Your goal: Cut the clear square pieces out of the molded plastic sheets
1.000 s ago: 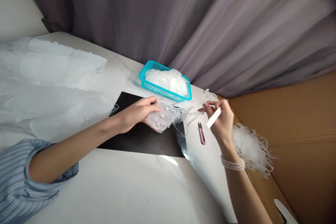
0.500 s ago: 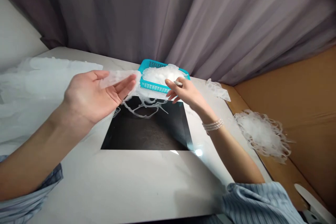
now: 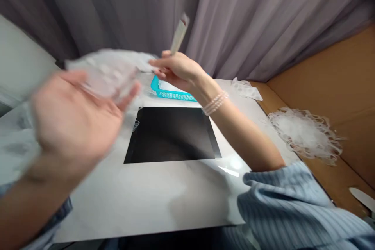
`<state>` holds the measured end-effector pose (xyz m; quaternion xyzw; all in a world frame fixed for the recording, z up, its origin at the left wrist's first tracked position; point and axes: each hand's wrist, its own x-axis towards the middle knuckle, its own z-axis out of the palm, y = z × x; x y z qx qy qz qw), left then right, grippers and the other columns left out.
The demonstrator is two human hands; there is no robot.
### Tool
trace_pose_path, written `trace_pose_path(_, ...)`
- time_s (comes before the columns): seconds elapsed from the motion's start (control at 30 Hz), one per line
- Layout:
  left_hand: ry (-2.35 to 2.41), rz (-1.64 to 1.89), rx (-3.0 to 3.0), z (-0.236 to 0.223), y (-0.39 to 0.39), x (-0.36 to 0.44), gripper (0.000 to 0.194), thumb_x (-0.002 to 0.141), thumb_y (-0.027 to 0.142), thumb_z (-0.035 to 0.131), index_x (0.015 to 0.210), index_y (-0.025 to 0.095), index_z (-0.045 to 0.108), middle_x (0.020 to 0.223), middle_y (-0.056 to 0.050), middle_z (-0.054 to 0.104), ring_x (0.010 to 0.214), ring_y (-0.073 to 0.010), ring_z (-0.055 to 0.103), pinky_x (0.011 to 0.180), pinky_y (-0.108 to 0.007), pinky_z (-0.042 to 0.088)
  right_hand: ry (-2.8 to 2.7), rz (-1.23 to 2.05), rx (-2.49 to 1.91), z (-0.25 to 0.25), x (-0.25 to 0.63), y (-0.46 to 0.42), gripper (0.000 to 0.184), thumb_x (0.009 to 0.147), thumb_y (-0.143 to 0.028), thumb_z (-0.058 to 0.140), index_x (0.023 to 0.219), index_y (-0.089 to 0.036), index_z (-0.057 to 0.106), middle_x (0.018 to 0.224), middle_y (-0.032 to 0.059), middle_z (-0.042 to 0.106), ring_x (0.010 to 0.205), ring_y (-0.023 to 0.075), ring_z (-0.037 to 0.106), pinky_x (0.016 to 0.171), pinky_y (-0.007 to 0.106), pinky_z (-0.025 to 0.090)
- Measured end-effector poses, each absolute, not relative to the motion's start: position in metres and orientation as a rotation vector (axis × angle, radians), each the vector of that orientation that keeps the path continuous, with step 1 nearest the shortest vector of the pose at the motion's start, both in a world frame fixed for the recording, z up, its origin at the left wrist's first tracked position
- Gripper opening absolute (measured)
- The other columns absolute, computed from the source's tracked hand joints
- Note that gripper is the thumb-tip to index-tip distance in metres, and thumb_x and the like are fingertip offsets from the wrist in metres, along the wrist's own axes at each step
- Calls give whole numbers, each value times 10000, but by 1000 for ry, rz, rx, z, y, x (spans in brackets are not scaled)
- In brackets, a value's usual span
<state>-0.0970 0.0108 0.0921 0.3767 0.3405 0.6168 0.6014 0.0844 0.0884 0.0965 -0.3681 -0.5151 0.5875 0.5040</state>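
Observation:
My left hand point(image 3: 77, 109), palm up and smeared by motion, holds a translucent whitish moulded piece point(image 3: 108, 72) with small bumps between thumb and fingers. Blurred white material reaches from that piece toward the fingertips of my right hand point(image 3: 181, 68); whether they touch it is unclear. A white pen-shaped tool point(image 3: 179, 35) is gripped in my right hand and points up. Below both hands lies a black mat point(image 3: 172, 134). Behind my right wrist stands a turquoise basket point(image 3: 175, 95) with white pieces inside, partly hidden.
A heap of stringy white trimmings point(image 3: 307, 131) lies at the right, by a brown panel point(image 3: 328, 78). A white lacy scrap point(image 3: 246, 89) rests at the table's back right. Grey curtain point(image 3: 249, 15) hangs behind the white table point(image 3: 140, 199).
My left hand has lifted the piece up toward the camera and turned palm up. My right hand has moved left and up with the tool. The stringy loops seen over the mat have gone.

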Motion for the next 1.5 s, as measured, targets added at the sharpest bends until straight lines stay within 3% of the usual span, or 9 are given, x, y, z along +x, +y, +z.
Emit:
trace_pose_path(0.1, 915, 885, 574, 38, -37, -70, 218, 949, 270, 355, 1104, 225, 502, 1272, -57, 640, 1150, -229, 656, 904, -388, 600, -1492, 1204, -1230, 38, 136, 69, 448, 674, -83, 748, 636, -235, 328, 488, -112, 425, 462, 70, 511, 449, 168, 444)
trace_pose_path(0.2, 979, 475, 390, -10, -72, -49, 226, 975, 318, 358, 1144, 200, 451, 1350, -165, 575, 1140, -230, 663, 874, -349, 602, -1582, 1059, -1549, -19, 174, 39, 373, 665, -149, 747, 627, -235, 386, 478, -66, 524, 428, 120, 519, 403, 224, 410)
trace_pose_path(0.3, 901, 218, 405, -25, -91, -43, 270, 972, 381, 367, 1162, 196, 415, 1202, -176, 648, 988, -231, 715, 688, -322, 605, -1544, 887, -1649, -48, 199, 11, 343, 732, -300, 736, 673, -237, 405, 548, -35, 589, 496, 149, 562, 477, 261, 445)
trace_pose_path(0.43, 754, -91, 872, -13, -92, -45, 212, 934, 373, 384, 964, 193, 493, 849, -80, 681, 665, -198, 690, 492, -263, 507, -1431, 728, -1661, -47, 213, -17, 334, 951, -539, 445, 816, -234, 451, 779, 28, 666, 697, 171, 628, 614, 288, 497)
trace_pose_path(0.53, 694, 36, 1761, -16, -72, -42, 247, 933, 349, 420, 911, 185, 604, 920, -109, 684, 882, -266, 676, 733, -394, 564, -1428, 918, -1546, -38, 208, -33, 441, 993, -587, 291, 1019, -228, 545, 796, 21, 617, 677, 159, 608, 575, 279, 504)
trace_pose_path(0.67, 888, 329, 2609, -47, -46, -38, 369, 968, 269, 383, 1197, 89, 610, 1298, -242, 599, 1268, -383, 510, 1041, -558, 410, -1628, 1052, -1437, -35, 186, -46, 388, 994, -497, 424, 1138, -219, 653, 817, 28, 627, 683, 150, 619, 652, 305, 543)
trace_pose_path(0.83, 1039, 310, 2813, -74, -44, -41, 474, 970, 320, 446, 1406, 142, 501, 1485, -231, 452, 1385, -402, 400, 1090, -568, 355, -1809, 895, -1428, -42, 174, -50, 279, 972, -366, 534, 1141, -225, 705, 946, 70, 725, 853, 199, 686, 783, 369, 574)
trace_pose_path(0.97, 1038, 255, 2824, -72, -45, -44, 469, 972, 347, 454, 1417, 203, 499, 1498, -179, 460, 1413, -367, 375, 1121, -556, 328, -1945, 844, -1370, -44, 173, -53, 241, 972, -282, 536, 1104, -234, 732, 992, 79, 739, 851, 207, 705, 738, 361, 588)
trace_pose_path(1.5, 1032, 205, 2900, -69, -46, -45, 477, 975, 347, 449, 1421, 184, 496, 1483, -222, 460, 1399, -397, 386, 1100, -631, 311, -2262, 598, -1261, -45, 173, -63, 278, 983, -152, 471, 1212, -215, 615, 1031, 106, 688, 914, 219, 667, 754, 377, 573)
